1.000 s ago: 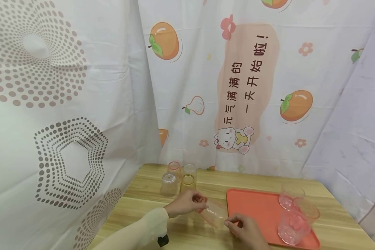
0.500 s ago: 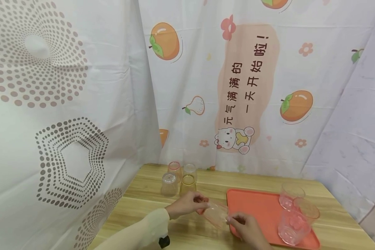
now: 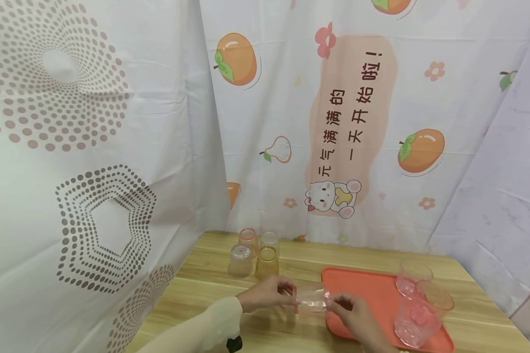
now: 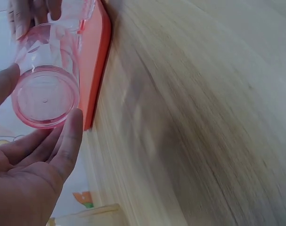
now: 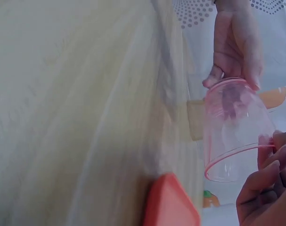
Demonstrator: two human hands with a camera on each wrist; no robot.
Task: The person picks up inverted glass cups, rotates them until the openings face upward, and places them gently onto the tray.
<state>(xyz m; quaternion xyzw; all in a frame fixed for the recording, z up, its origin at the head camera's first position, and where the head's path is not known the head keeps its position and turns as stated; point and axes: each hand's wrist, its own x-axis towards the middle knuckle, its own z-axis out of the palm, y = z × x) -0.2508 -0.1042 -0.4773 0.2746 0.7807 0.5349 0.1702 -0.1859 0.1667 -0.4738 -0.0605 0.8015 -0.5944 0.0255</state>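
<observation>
A clear pink-tinted cup lies on its side in the air between both hands, over the table just left of the red tray. My left hand holds it at the base end, thumb on one side and fingertips on the other. In the left wrist view, the round base faces the camera. At the other end, my right hand pinches the pink rim between thumb and fingers. Seen from the right wrist, the cup's inside holds nothing.
Three transparent cups, one of them a pink cup, stand on the tray's right side. Back left on the wooden table are several glasses, among them a yellow glass and an upside-down clear glass. Patterned curtains hang behind.
The cup has turned from slanting down to the right to nearly level. My right hand has risen slightly with the rim; the left hand keeps its hold at the base.
</observation>
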